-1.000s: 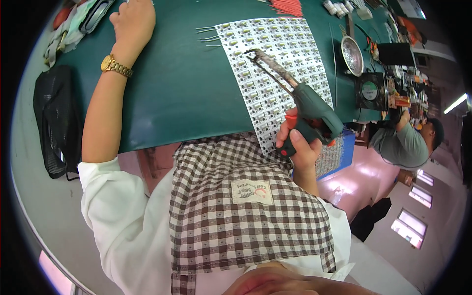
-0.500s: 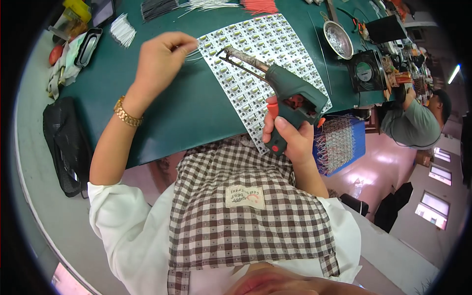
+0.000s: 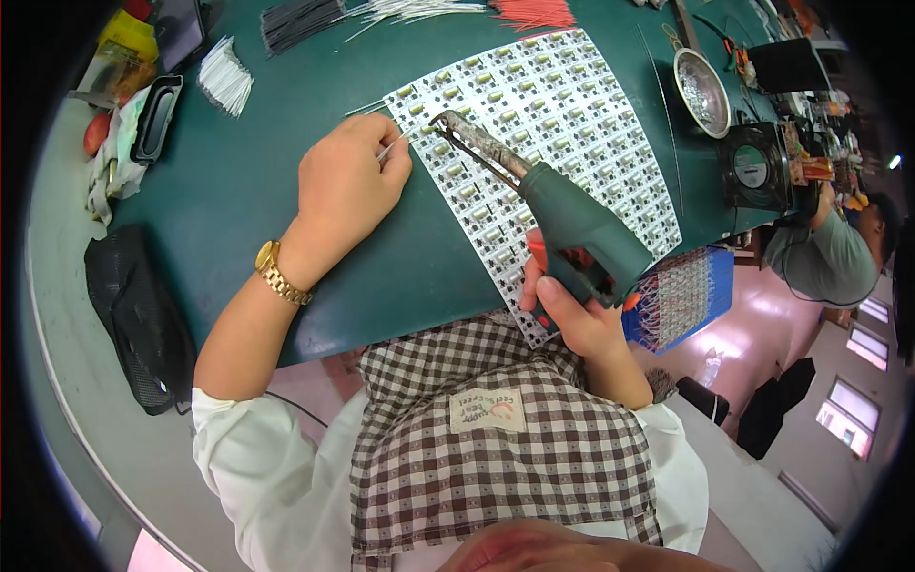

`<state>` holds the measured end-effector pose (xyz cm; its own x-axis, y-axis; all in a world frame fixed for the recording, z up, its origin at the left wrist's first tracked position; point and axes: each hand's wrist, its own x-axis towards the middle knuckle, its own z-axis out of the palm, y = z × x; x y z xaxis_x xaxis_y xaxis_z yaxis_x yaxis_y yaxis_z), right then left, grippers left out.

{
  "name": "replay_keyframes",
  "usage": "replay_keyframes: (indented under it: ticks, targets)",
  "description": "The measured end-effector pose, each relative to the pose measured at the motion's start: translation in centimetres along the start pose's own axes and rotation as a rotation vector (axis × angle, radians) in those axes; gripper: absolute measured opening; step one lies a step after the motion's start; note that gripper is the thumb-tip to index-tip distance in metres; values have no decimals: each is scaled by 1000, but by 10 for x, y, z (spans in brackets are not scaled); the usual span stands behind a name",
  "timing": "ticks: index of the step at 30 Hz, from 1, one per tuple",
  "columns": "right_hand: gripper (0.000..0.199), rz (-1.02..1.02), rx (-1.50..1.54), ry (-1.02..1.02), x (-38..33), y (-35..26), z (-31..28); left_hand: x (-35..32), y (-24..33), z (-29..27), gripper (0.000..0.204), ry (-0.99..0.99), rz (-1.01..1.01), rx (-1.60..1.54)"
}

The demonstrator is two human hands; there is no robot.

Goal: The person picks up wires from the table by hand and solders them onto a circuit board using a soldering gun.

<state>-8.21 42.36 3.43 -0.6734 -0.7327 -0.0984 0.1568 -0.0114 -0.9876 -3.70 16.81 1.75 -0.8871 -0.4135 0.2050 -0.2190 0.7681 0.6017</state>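
Head view: my left grip (image 3: 351,179) is narrow, thumb and fingers pinched on a pale wire (image 3: 389,151), its far end at the left edge of the white circuit-board sheet (image 3: 562,124). My right grip (image 3: 583,322) is wrapped round the handle of a green soldering gun (image 3: 593,229); a finger lies by the red trigger. The dark tip of the gun points left, over the upper-left part of the sheet; contact with the sheet: cannot tell.

Sheet: flat on the green desk (image 3: 410,276), slanting toward me, its lowest corner at my apron (image 3: 486,477). Rows of small boards, each with a yellowish part. Pale leads (image 3: 364,109) jut from its upper-left edge.

Containers:
1. Metal bowl (image 3: 715,122), right of the sheet on the desk. Holds loose silvery material; pieces too small to identify.
2. Blue bin (image 3: 722,276), beyond the near desk edge at my right. Holds close rows of pale pieces with reddish strands.
3. Black mesh bag (image 3: 138,319), left of the desk. Contents hidden.

Loose stock on the desk, beyond the sheet: black wires (image 3: 300,24) and red wires (image 3: 532,11); a white wire bundle (image 3: 226,78) lies farther left.
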Motion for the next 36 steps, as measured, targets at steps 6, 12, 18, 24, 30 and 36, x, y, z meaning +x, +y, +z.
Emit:
replay_keyframes:
  ticks: [6, 12, 18, 24, 30, 36]
  targets:
    - [38, -102, -377, -68, -4, -8, 1, 3, 0, -13, 10, -53, -60, -104]
    - [26, -32, -427, -36, -1, -23, 7, 2, 1, -14, 9, -30, 3, -93]
    - [17, 38, -381, 34, -4, -21, 9, 3, 0, -16, 8, -17, 13, -97]
    - [14, -94, -548, -174, 8, -28, 4, 5, -1, -16, 8, -8, 15, -101]
    - [16, -124, -659, -128, 10, -32, 8, 5, 0, -13, 8, -6, 26, -108]
    - [14, -153, -612, -148, 0, -20, 1, 5, -4, -12, 11, -32, 33, -87]
